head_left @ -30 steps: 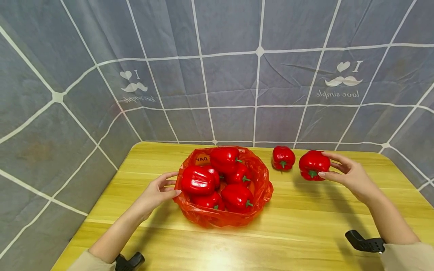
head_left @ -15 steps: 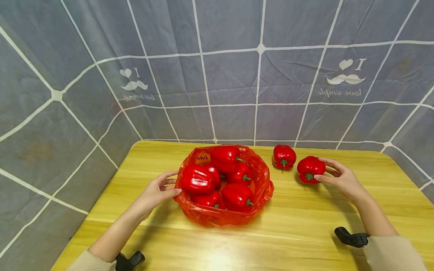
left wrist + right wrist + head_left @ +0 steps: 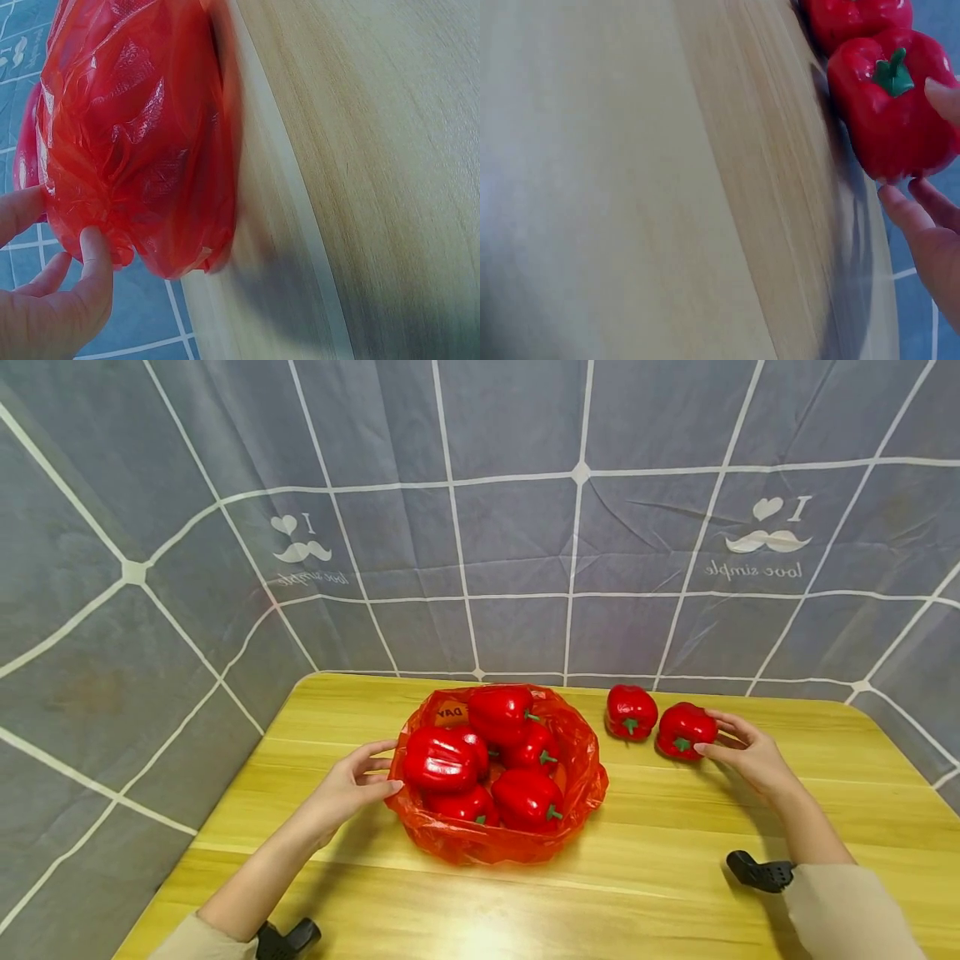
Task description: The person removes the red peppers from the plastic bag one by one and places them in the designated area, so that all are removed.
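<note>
My right hand (image 3: 753, 758) holds a glossy red bell pepper (image 3: 686, 730) with a green stem, thumb on one side and fingertips at another. In the right wrist view this bell pepper (image 3: 892, 112) sits low at the table, close beside a second bell pepper (image 3: 632, 713). My left hand (image 3: 351, 789) grips the left side of a red plastic bag (image 3: 495, 845), its rim spread wide. In the left wrist view thumb and fingers are at the crinkled bag (image 3: 142, 142). Several red bell peppers (image 3: 527, 797) are heaped inside the bag.
The wooden table (image 3: 660, 877) has its back edge against a grey curtain (image 3: 517, 543) with white grid lines, which also runs down the left side. Black wrist cameras (image 3: 759, 872) sit on both forearms.
My right hand has brought its bell pepper leftward and down, from in the air to beside the second bell pepper. The left hand and the bag have stayed in place.
</note>
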{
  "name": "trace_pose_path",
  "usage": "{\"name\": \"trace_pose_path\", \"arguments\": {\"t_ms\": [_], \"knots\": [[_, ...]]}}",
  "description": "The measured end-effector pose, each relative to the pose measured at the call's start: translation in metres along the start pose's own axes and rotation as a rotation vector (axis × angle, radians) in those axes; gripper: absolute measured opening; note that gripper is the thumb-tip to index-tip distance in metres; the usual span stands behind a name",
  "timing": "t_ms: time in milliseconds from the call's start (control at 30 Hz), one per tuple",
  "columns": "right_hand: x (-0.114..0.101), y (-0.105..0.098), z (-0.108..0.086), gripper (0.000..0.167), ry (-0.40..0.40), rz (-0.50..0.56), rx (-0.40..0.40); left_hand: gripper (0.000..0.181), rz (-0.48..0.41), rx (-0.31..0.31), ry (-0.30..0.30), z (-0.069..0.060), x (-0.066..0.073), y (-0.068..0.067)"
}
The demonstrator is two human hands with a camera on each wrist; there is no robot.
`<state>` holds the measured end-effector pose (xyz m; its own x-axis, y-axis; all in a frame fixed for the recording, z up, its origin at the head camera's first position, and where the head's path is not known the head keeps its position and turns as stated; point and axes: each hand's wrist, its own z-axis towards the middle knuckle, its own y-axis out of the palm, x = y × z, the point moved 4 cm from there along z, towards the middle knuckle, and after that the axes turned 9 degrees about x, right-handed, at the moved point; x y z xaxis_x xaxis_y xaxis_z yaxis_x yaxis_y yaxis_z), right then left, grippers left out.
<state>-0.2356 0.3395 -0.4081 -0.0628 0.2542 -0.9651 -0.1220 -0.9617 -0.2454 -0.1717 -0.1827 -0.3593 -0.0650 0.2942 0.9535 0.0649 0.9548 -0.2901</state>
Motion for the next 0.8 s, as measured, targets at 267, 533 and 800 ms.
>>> {"name": "trace_pose_path", "arguments": {"t_ms": [267,533,800], "knots": [[0.003,0.000,0.005,0.048,0.018,-0.007,0.034,0.059,0.012,0.002,0.003,0.000,-0.001,0.000],[0.005,0.002,0.014,0.052,0.021,-0.037,0.051,0.060,0.005,0.003,-0.005,0.000,-0.001,0.000],[0.005,0.003,0.021,0.056,0.015,-0.021,0.061,0.060,0.010,0.009,-0.010,0.000,0.000,0.000]]}}
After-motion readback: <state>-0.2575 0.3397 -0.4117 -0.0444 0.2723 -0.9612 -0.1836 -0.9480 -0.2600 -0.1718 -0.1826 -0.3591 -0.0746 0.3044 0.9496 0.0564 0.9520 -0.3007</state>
